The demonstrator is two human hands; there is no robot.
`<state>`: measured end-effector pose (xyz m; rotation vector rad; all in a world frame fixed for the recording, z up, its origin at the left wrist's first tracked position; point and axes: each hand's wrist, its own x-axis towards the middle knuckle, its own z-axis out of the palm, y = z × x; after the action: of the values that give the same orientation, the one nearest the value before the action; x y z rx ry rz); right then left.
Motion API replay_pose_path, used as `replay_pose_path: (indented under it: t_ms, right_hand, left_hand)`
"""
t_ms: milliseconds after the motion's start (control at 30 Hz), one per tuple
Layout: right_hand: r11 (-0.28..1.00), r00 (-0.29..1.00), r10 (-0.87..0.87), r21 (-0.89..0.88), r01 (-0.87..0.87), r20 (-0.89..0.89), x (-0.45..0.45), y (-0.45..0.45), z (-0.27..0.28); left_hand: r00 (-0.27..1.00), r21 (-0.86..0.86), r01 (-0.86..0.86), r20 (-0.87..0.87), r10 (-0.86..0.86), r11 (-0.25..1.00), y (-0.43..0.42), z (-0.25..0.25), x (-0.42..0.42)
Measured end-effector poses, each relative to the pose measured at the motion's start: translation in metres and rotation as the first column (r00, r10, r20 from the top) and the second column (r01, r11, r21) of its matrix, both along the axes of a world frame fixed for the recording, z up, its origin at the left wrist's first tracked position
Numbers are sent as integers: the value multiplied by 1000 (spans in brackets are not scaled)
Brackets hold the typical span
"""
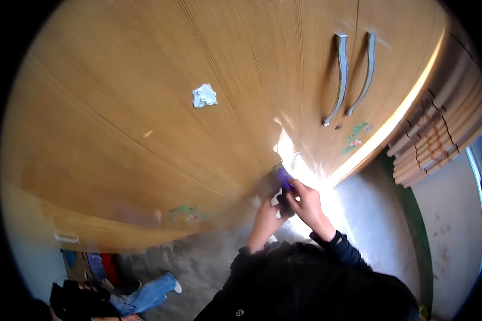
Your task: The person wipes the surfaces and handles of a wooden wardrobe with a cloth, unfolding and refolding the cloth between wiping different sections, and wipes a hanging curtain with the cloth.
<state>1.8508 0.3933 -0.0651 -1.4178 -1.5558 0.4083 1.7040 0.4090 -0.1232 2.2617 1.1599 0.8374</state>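
In the head view, my left hand (266, 218) and my right hand (308, 206) come together low in front of a wooden cabinet front (144, 107). Between them is a small dark and purple item (284, 181), blurred and partly covered by fingers, so its kind does not show. The right fingers pinch its upper part. My left fingers curl around its lower, darker end. Bright sunlight falls right behind it on the wood and floor.
Two metal handles (340, 80) are on the cabinet's right side. A white plastic piece (204, 96) is stuck to the wood. Curtains (439, 136) hang at the right. A person in jeans (150, 294) is at the lower left on the concrete floor (198, 257).
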Motion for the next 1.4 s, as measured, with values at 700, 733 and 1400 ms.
replay_pose_path:
  t_ms: [700, 733, 1400]
  right_hand:
    - [875, 796, -141, -450, -178, -589, 122, -92, -75]
    - [861, 783, -108, -452, -235, -613, 123, -90, -77]
    - [897, 855, 421, 281, -342, -302, -155, -61, 38]
  left_hand:
    - [905, -784, 386, 424, -35, 487, -87, 5, 4]
    - [874, -798, 472, 480, -78, 374, -83, -2, 0]
    - [945, -458, -217, 124, 304, 862, -82, 69, -299]
